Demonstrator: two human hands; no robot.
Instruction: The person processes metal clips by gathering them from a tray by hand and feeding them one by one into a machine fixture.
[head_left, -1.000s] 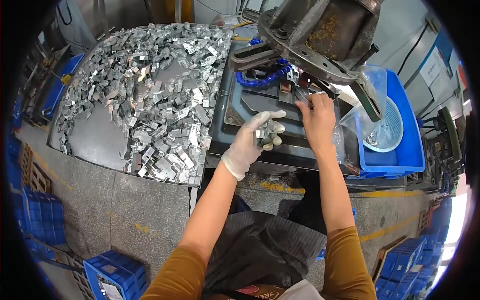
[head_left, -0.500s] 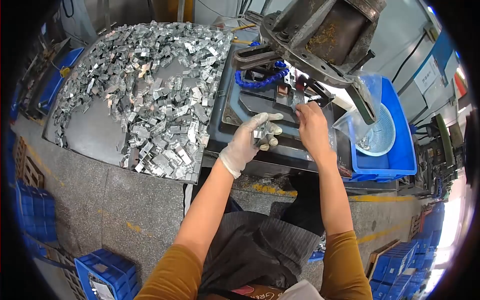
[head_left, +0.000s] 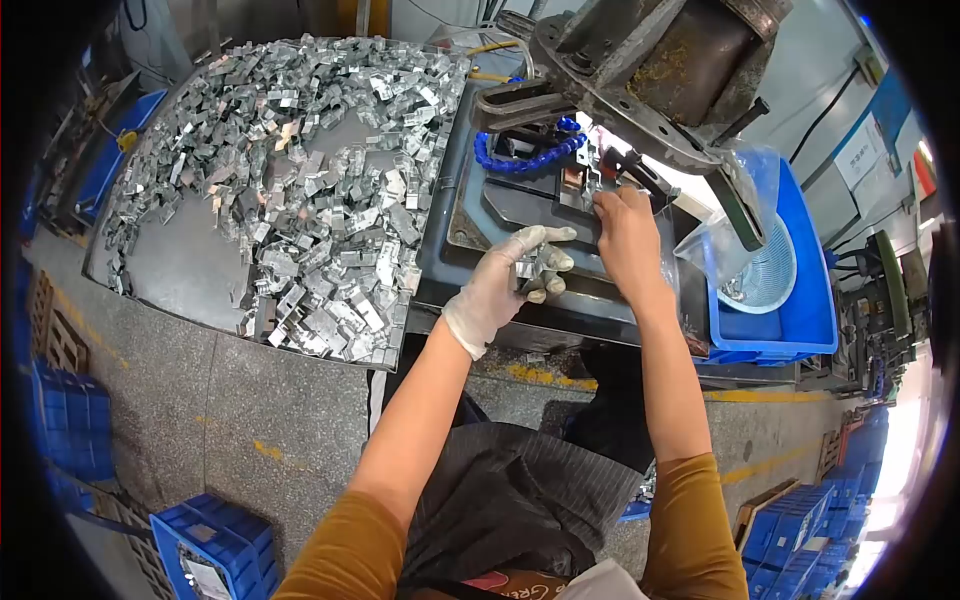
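Observation:
My left hand [head_left: 505, 280], in a pale glove, is curled around small metal parts [head_left: 527, 270] above the front of the machine bed [head_left: 465, 235]. Bare, my right hand [head_left: 628, 235] has its fingers pinched together at a small metal part [head_left: 592, 185] by the fixture. A copper-coloured block [head_left: 573, 177] sits just left of those fingertips. The blue segmented hose [head_left: 530, 163] curves behind and to the left of them.
A tray [head_left: 190, 275] heaped with shiny metal pieces [head_left: 350, 235] lies left. The heavy machine head [head_left: 650, 100] overhangs the bed. At right, a blue bin [head_left: 815, 300] holds a light-blue basket [head_left: 768, 280] and clear plastic. Blue crates [head_left: 215, 545] stand on the floor.
My right fingertips have shifted slightly away from where they were, staying near the fixture. My left hand keeps its grip on the metal parts. The camera view has shifted a little.

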